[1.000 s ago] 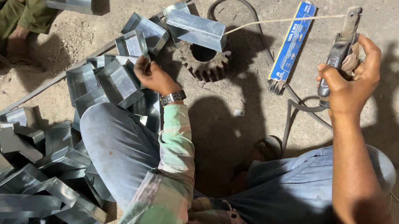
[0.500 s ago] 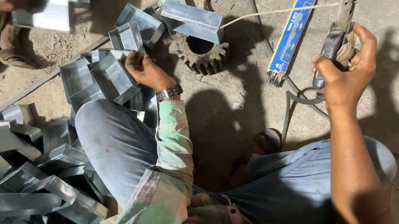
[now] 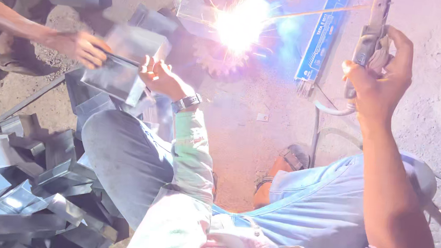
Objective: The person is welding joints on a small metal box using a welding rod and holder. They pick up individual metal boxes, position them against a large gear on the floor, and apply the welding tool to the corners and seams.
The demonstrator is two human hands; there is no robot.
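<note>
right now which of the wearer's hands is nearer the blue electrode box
Right. The right hand grips the welding holder just beside the blue electrode box; the left hand is far across, beyond the spark.

An electrode holder (image 3: 367, 44) is gripped in the right hand (image 3: 378, 82), its rod (image 3: 317, 12) ending in a bright arc (image 3: 239, 20) over a gear (image 3: 221, 62). A metal bracket (image 3: 120, 68) is touched by the left hand (image 3: 163, 78) and held by another person's hand (image 3: 77, 46).
</note>
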